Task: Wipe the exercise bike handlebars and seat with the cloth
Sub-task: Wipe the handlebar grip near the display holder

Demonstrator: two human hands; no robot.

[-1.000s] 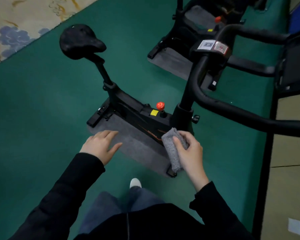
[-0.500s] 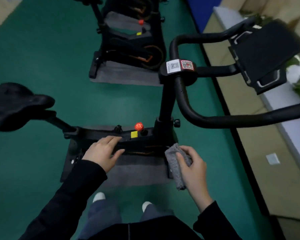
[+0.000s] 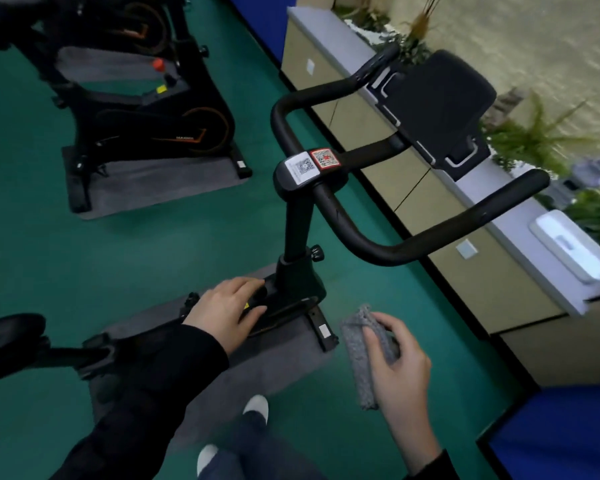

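R hand (image 3: pixel 399 372) grips the 1 gray cloth (image 3: pixel 355 362); L hand (image 3: pixel 222 310) is loose, holds nothing.
The 2 hands are apart. Cloth is off the bike, at 5 o'clock. L hand is over the bike frame (image 3: pixel 291 299). Handlebars (image 3: pixel 388 254) at 1 o'clock, 1 seat (image 3: pixel 7 334) at 8 o'clock, 2nd bike (image 3: pixel 146 123) at 11 o'clock.

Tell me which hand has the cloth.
The right hand grips the grey cloth, fingers curled round it; the left hand holds nothing, its fingers straight over the bike frame.

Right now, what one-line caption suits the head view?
Person beside an exercise bike, right hand holding a folded grey cloth, left hand open over the frame, handlebars not yet touched.
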